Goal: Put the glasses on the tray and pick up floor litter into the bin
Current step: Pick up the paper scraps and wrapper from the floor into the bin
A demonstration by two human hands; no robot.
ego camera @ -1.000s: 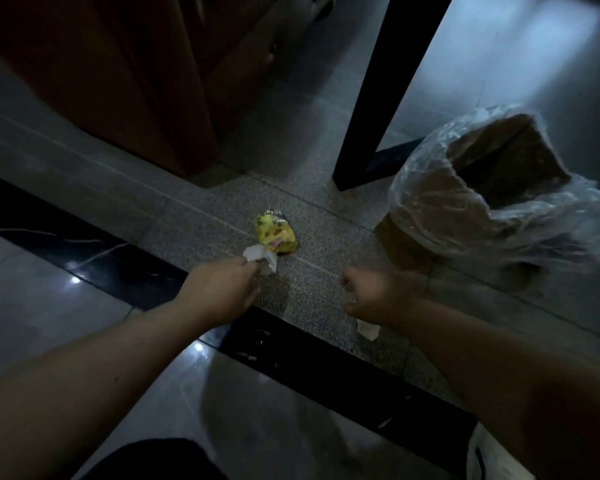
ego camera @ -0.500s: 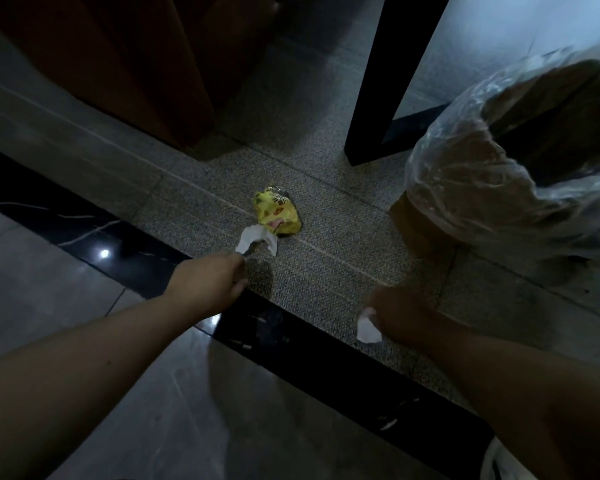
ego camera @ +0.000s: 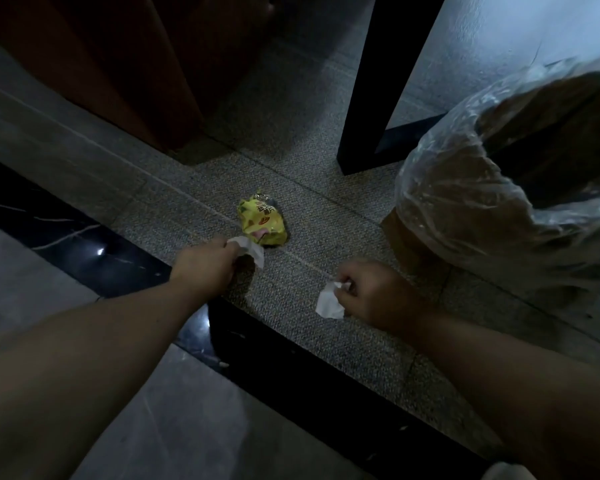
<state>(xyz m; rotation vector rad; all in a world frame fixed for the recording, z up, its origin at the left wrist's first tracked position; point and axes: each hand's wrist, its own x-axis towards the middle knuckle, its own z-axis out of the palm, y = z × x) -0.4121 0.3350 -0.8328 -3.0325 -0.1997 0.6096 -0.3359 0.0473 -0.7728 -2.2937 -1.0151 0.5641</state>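
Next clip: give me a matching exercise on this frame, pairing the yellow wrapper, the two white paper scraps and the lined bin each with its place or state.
Things:
1. yellow wrapper
2. white scrap nearest the wrapper
3. other white scrap
4. bin with clear liner

Places or states:
A. pinched in the right hand
B. standing at the right of the view, mouth open
C. lying loose on the speckled floor strip, in no hand
D. pinched in the left hand

Pairs: 1-C, 2-D, 3-A, 4-B
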